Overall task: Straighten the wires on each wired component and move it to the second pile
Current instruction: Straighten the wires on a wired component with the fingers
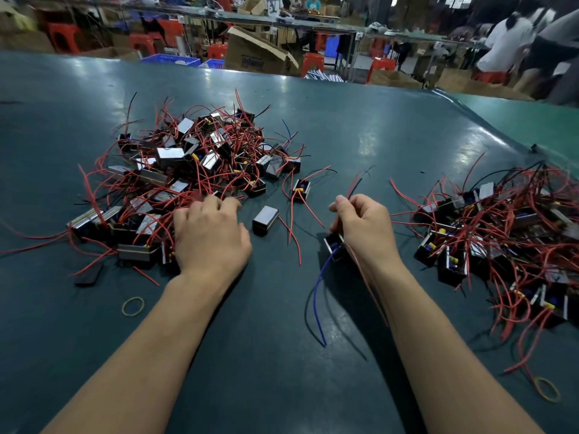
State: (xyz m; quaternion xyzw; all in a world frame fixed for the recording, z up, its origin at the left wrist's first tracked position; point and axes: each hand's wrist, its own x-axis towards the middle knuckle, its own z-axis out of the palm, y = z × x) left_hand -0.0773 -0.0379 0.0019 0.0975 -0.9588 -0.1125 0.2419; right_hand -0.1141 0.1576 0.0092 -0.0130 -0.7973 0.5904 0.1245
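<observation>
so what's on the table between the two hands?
In the head view, one loose component with its red wire lies between the left hand and the right hand; otherwise bare mat.

I see even, fairly bright overhead light. It leaves pale glare patches on the dark green table [360, 126], strongest toward the far middle and right. Shadows are soft and short: a dark one lies under my right hand [365, 228] and forearm, a fainter one beside my left hand [211, 234]. The wide lens bows the table's far edge and stretches my forearms at the bottom corners. The near field is sharp; the background workshop is soft, and the person [513, 42] at upper right is smeared with motion blur.
</observation>
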